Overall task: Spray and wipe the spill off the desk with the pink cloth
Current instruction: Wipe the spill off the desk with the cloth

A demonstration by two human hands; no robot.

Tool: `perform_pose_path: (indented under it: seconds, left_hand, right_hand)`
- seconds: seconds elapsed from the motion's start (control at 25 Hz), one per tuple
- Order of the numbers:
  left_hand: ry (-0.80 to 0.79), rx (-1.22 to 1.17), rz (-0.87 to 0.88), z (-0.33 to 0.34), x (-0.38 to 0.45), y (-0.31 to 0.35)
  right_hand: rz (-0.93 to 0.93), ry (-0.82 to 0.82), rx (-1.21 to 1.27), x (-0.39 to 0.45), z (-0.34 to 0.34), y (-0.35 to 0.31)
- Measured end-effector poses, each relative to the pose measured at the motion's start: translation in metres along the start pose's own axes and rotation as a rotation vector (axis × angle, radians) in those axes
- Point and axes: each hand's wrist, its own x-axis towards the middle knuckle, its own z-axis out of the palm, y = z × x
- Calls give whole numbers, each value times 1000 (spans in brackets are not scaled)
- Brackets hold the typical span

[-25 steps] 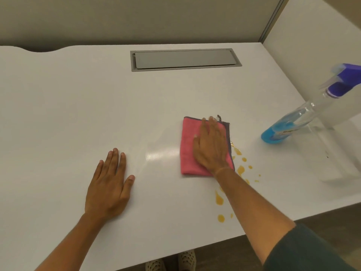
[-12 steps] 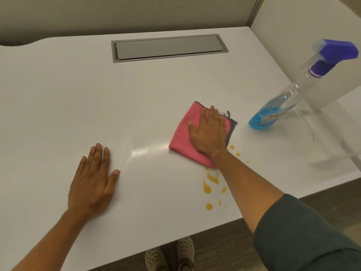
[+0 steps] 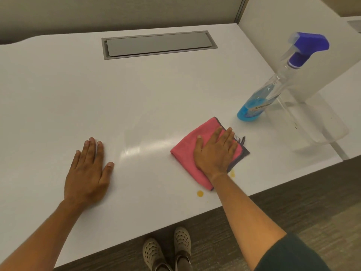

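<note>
Beside the spray bottle (image 3: pixel 259 102), right hand (image 3: pixel 214 151) presses flat on pink cloth (image 3: pixel 187 153), left hand (image 3: pixel 88 171) flat on desk (image 3: pixel 78 94); drop (image 3: pixel 200 193) outside cloth likely missed.

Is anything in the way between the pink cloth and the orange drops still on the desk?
Nothing visible. The folded pink cloth under the right hand lies right beside the round orange drop on bare white desk.
</note>
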Motion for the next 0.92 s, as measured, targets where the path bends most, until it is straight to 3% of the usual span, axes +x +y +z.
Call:
perform_pose_path:
  seconds: [0.16,0.32,0.4,0.68,0.92]
  left_hand:
    - [7,0,0,0,0,0]
    - [-1,17,5,2,1,0]
    - [-2,14,2,2,1,-1]
    - [-10,7,2,0,0,0]
    - [1,-1,-15,-1,-1,4]
  right_hand:
    - [-88,-55,8,-17,-11,22]
    - [-594,-72,-79,22,-22,39]
    - [-686,-133,-172,32,-17,42]
    - [-319,-69,-128,4,-13,61]
    - [-255,-55,-152,-19,-11,74]
